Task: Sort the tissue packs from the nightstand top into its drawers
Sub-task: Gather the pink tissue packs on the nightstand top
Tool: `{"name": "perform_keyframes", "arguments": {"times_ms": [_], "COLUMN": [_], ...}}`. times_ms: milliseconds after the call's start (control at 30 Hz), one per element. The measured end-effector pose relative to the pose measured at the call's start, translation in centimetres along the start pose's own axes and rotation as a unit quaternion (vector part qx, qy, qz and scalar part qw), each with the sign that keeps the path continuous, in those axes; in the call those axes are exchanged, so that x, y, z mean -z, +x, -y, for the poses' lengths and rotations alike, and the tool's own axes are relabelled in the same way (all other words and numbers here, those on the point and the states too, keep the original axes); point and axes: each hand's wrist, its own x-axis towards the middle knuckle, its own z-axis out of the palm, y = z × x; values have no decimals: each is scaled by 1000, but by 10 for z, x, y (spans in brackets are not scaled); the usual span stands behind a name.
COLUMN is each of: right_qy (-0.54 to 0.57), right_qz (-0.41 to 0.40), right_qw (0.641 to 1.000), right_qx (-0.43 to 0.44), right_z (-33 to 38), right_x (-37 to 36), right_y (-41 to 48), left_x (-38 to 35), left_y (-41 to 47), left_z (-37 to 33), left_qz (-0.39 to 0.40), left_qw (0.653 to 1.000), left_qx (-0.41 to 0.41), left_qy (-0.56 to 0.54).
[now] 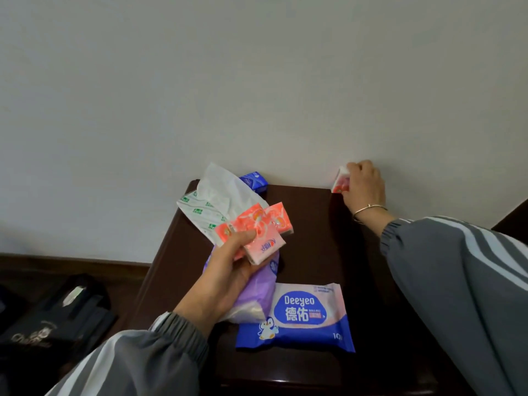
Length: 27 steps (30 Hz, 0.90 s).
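Grey striped sleeves framed the view, and just beyond them a Deeyeo wipes pack lay flat near the front edge of the nightstand. A purple pack lay touching it, partly under the left hand. That hand held a fanned bundle of small orange packs, thumb on top, fingers curled beneath; three, perhaps four, since the overlap made counting unsure. At the back right corner, against the wall, the right hand pinched one more orange pack. A green-printed pack with a tissue pulled up sat at the back left corner, with a small blue pack on the back edge beside it. No drawer was in view.

The step looked like gathering the matching orange packs. To do it well, the corner pack should be lifted clear of the wall and added to the bundle. The left thumb should press firmly so the slick wrappers do not slide apart, leaving the right hand free for a drawer.
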Motion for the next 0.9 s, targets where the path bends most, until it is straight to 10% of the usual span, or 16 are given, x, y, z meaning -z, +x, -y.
{"name": "perform_keyframes", "arguments": {"times_ms": [200, 333, 533, 900], "right_qy": [130, 443, 671, 633], "right_qz": [-84, -99, 7, 216], "right_qw": [986, 857, 700, 718], "right_qx": [-61, -245, -245, -191], "right_z": [-14, 4, 3, -32], "right_x": [7, 50, 156, 253], "right_y": [-17, -45, -140, -318], "left_x": [4, -2, -56, -94], "left_y": [7, 9, -2, -168], "left_z": [1, -5, -4, -18], "left_qz": [-5, -39, -119, 79], "left_qw": [1000, 999, 971, 955], "left_qx": [-12, 2, -110, -94], "left_qy": [-14, -5, 176, 271]}}
